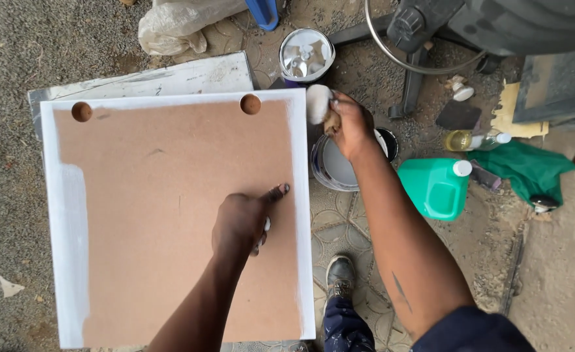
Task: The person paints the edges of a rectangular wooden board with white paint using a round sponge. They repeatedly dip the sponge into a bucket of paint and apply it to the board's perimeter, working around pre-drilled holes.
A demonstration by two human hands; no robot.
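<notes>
Left hand fingers pressing brown fibreboard panel; right hand gripping white-tipped brush

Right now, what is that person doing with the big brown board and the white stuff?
A person is painting a brown board white. Only its edges are painted; the middle is bare. The left hand rests on the board, one finger pointing out. The right hand holds a paintbrush loaded with white paint above an open paint can beside the board. A green jug sits on the ground nearby.
</notes>
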